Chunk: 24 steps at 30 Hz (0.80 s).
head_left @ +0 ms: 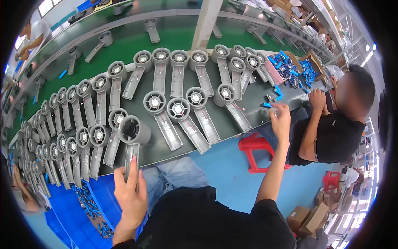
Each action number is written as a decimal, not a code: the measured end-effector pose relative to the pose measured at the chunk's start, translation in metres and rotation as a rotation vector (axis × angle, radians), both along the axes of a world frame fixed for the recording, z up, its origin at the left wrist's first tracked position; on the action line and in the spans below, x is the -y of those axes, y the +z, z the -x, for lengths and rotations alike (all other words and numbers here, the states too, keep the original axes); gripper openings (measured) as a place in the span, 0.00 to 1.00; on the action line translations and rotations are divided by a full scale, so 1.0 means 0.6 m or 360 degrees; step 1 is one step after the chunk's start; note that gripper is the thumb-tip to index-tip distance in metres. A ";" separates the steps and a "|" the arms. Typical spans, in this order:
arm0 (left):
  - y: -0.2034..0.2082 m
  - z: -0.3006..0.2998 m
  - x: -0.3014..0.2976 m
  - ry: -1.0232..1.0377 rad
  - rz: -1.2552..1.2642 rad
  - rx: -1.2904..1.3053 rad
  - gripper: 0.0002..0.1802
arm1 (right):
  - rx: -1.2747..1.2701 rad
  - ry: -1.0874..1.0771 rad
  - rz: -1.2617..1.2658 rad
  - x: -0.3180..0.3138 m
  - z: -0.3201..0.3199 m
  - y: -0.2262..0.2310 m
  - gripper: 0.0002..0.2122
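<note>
My left hand (132, 195) is closed around the handle of a grey handheld-fan housing (137, 132), its round head upright and dark inside. Out to the right, over the table edge, my right hand (280, 120) has its fingertips closed on a blue cylindrical battery (266, 105). A few more blue batteries (277, 92) with small attached parts lie just beyond those fingers. Between my hands, several grey fan housings (178, 108) lie on the dark table (224, 124), with pale motor centres and thin red wires in their open handles.
Long rows of similar housings (85, 89) fill the table's left side. Boxes of blue batteries (286, 64) stand at the far right, near a seated co-worker (336, 128). A green conveyor (124, 45) runs behind. Blue bins (62, 216) and a red stool (253, 153) stand below.
</note>
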<state>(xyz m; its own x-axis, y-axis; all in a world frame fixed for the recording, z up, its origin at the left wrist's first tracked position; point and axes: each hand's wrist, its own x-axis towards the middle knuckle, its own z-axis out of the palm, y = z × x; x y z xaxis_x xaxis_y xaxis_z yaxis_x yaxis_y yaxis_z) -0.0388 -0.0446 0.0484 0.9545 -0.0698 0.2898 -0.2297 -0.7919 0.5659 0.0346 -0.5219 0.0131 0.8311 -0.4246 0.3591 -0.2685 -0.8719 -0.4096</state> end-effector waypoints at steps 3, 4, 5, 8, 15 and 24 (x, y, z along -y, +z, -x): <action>-0.042 -0.006 0.027 0.0144 -0.0004 0.0054 0.22 | 0.0013 0.0139 0.0202 0.024 -0.008 -0.022 0.14; -0.053 -0.009 0.035 0.0143 -0.0007 0.0054 0.22 | -0.0095 0.0094 0.0279 0.028 -0.010 -0.027 0.15; -0.063 -0.012 0.042 0.0151 0.0009 0.0013 0.22 | -0.0054 0.0061 0.0268 0.030 -0.010 -0.030 0.15; -0.075 -0.015 0.057 0.0154 0.0028 -0.0052 0.23 | 0.0015 -0.0072 0.0176 0.022 0.000 -0.009 0.16; -0.057 -0.022 0.050 0.0117 -0.0009 -0.0142 0.27 | -0.0030 -0.0207 -0.0645 0.041 0.059 -0.039 0.26; -0.023 -0.027 0.024 0.0116 0.0050 -0.0004 0.24 | 0.0346 0.0021 -0.1199 -0.052 0.063 0.029 0.13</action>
